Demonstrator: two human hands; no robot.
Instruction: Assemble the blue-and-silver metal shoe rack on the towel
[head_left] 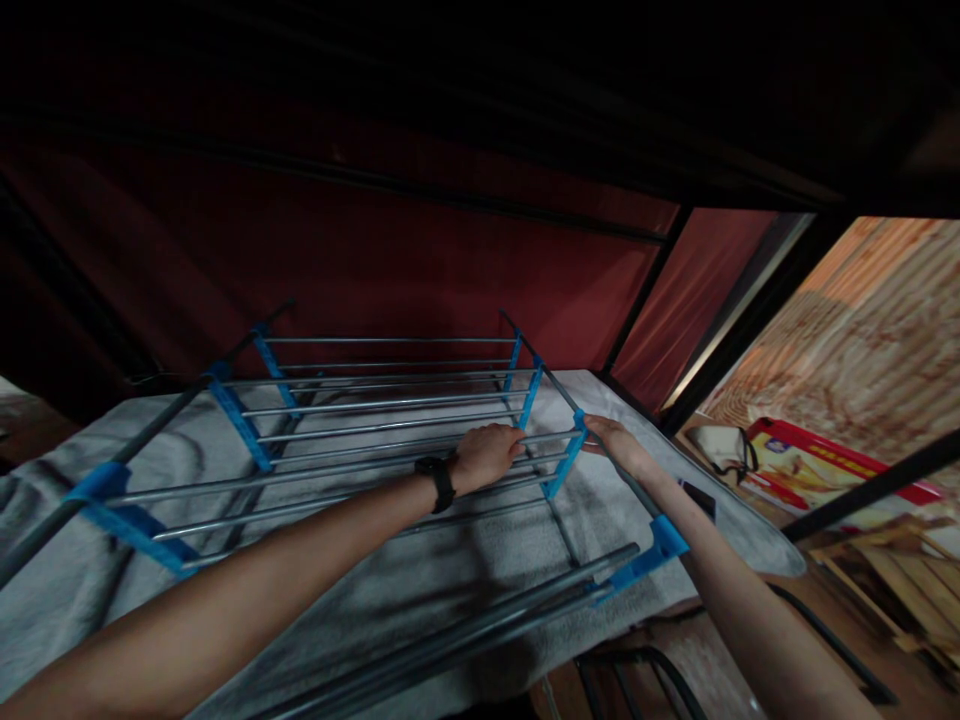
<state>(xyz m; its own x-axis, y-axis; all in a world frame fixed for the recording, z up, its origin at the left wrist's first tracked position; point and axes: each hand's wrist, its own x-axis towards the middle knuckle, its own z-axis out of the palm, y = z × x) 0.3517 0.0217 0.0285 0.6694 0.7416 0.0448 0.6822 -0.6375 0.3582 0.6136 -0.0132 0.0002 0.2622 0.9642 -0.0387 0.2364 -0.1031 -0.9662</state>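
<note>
A rack of grey metal rods and blue plastic brackets lies on its side on a grey cloth. My left hand (487, 455), with a black watch (436, 482) at the wrist, is closed around a thin metal rod (546, 438) near its right end. That end meets a blue bracket (571, 458), which the fingers of my right hand (616, 440) grip from the other side, beside the long side pole (634, 488). Nearer to me, another blue bracket (646, 562) sits on the same pole, with several rods (480, 630) lying close by it. My right fingertips are partly hidden.
The grey cloth (480, 560) covers the surface under the rack. Behind stands a dark red panel (420, 260) with black framing. At the right are a red and yellow box (817, 465), a white bag (716, 447), a dark phone-like object (699, 498) and a wooden crate (900, 580).
</note>
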